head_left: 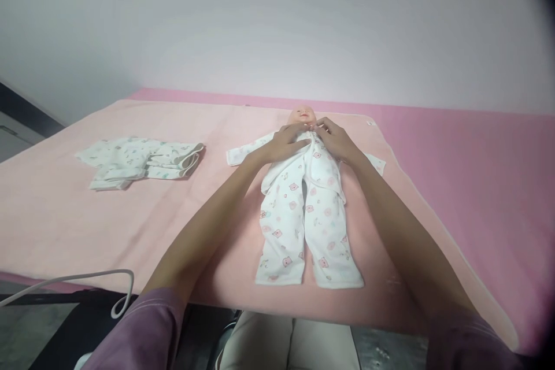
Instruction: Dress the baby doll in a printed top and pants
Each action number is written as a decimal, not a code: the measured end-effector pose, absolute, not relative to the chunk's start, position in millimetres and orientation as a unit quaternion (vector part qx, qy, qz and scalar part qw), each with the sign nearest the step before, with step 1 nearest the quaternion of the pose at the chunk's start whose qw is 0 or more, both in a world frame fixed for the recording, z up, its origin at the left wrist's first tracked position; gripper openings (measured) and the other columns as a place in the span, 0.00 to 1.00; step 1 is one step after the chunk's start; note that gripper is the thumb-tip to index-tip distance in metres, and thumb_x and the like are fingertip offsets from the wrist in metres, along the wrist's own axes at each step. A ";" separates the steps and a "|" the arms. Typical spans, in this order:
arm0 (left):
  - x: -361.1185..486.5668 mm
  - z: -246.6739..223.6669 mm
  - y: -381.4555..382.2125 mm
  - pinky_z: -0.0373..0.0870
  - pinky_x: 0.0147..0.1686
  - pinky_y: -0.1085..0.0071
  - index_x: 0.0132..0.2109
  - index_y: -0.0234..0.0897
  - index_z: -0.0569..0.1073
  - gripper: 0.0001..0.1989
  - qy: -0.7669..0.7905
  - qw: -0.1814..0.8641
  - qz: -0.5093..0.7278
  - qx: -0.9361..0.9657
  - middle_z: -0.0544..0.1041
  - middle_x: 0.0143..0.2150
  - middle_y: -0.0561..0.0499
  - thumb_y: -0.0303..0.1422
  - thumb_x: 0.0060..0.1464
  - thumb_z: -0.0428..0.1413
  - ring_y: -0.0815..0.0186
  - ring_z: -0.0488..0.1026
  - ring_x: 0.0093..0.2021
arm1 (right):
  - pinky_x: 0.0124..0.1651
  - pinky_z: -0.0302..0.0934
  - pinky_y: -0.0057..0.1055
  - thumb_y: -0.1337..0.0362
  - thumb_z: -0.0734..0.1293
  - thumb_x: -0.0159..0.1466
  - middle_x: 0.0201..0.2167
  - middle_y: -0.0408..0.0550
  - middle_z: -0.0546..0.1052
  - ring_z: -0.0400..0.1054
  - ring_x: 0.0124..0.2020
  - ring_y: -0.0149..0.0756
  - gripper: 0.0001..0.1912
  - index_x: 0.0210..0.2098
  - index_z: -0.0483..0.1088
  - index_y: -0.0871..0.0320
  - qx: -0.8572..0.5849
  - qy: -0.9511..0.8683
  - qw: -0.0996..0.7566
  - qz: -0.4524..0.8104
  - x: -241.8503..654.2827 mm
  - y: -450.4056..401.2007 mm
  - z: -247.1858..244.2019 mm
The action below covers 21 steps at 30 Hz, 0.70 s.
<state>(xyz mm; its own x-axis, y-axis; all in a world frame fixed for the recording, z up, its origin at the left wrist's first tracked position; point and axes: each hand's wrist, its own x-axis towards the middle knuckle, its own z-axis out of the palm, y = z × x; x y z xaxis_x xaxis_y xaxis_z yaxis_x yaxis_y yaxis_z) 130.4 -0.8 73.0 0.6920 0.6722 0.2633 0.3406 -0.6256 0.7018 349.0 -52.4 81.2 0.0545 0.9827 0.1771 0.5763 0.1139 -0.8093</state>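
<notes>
A baby doll (302, 114) lies on its back, dressed in a white baby top (323, 165) and white baby pants (284, 231), both with small pink prints. My left hand (287, 141) rests over the chest, its fingertips at the collar and its thumb lower on the fabric. From the other side my right hand (336, 139) reaches in, fingers bent and pinching at the neckline just under the doll's chin. The fingertips of both hands nearly meet there and hide the bit of cloth they hold. The sleeves stretch out to both sides, and the pant legs point towards me.
Folded white printed baby clothes (139, 163) lie to the left on a peach-pink mat (182, 214). A brighter pink cover (468, 185) shows beneath it on the right. A white cable (87, 274) loops over the front left edge. The grey wall (277, 23) stands behind.
</notes>
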 end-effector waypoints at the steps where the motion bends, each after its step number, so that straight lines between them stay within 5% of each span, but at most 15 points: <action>1: 126.4 77.4 -5.6 0.63 0.74 0.48 0.72 0.48 0.74 0.29 0.291 0.321 0.258 0.863 0.70 0.78 0.44 0.50 0.69 0.58 0.44 0.63 0.78 | 0.46 0.62 0.34 0.53 0.62 0.77 0.48 0.47 0.79 0.69 0.43 0.38 0.13 0.51 0.74 0.52 -0.613 -0.644 0.390 0.242 347.5 -56.4 82.8; 6: 87.4 87.2 -47.0 0.72 0.61 0.52 0.59 0.42 0.78 0.24 0.395 0.297 0.286 0.821 0.78 0.65 0.40 0.53 0.66 0.62 0.46 0.74 0.64 | 0.48 0.65 0.39 0.55 0.64 0.75 0.51 0.53 0.78 0.69 0.43 0.42 0.10 0.49 0.70 0.53 -0.590 -0.696 0.394 0.115 343.1 -109.6 91.6; 13: 81.5 89.1 -90.9 0.64 0.37 0.64 0.40 0.40 0.71 0.18 0.453 0.353 0.242 0.782 0.78 0.41 0.47 0.44 0.59 0.70 0.61 0.73 0.37 | 0.40 0.56 0.38 0.53 0.74 0.65 0.42 0.52 0.75 0.66 0.40 0.46 0.17 0.40 0.61 0.52 -0.570 -0.794 0.200 0.066 329.4 -182.9 83.5; 17: 107.3 96.4 -128.4 0.67 0.36 0.65 0.45 0.41 0.73 0.15 0.316 0.409 0.226 0.826 0.79 0.41 0.49 0.39 0.58 0.69 0.62 0.74 0.36 | 0.40 0.54 0.38 0.59 0.69 0.66 0.42 0.52 0.76 0.68 0.41 0.46 0.11 0.39 0.61 0.53 -0.578 -0.791 0.197 0.044 328.8 -184.9 78.6; 21: 100.7 97.1 -160.8 0.71 0.50 0.58 0.47 0.41 0.77 0.11 0.232 0.312 0.226 0.893 0.82 0.46 0.46 0.41 0.64 0.64 0.56 0.77 0.46 | 0.40 0.56 0.37 0.60 0.66 0.69 0.39 0.49 0.77 0.69 0.39 0.44 0.06 0.41 0.63 0.52 -0.570 -0.786 0.232 0.067 338.8 -198.0 80.4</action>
<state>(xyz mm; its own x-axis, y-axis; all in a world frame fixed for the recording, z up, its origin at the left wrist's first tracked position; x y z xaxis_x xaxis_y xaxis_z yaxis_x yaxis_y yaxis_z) 100.7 -160.8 97.1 0.7899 0.5560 0.2586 0.2738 -0.6971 0.6626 338.8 -198.0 80.4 -0.2432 0.9263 0.2879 0.8637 0.3418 -0.3703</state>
